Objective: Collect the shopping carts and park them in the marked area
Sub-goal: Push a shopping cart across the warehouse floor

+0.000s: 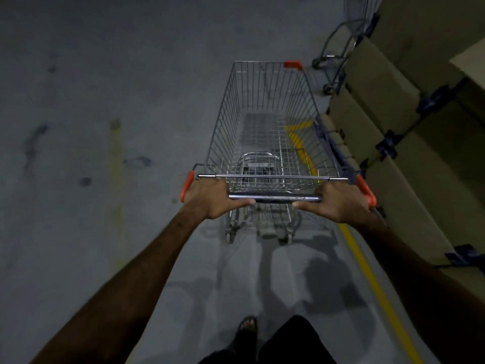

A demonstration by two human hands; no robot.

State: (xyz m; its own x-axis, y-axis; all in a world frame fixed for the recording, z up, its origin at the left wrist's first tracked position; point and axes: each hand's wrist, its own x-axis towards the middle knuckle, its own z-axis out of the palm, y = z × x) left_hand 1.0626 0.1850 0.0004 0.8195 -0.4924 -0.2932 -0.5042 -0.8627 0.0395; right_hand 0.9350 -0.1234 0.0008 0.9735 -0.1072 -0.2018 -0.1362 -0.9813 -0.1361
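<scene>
My left hand (212,198) clenches handle (275,198) of wire shopping cart (270,132), centre frame on grey floor (105,101); right hand (338,203) grips same bar. Yellow line (367,274), stacked boxes (388,101), second cart (341,40) rightward.

This looks like a dim indoor parking or storage area of a shop. A bare grey concrete floor (105,101), stained in places, fills the left of the frame, and a yellow painted line (367,274) runs along its lower right. A wire shopping cart (265,132) stands in the middle, another cart (341,43) sits at the upper right, and stacked cardboard boxes (393,101) line the right side.
</scene>
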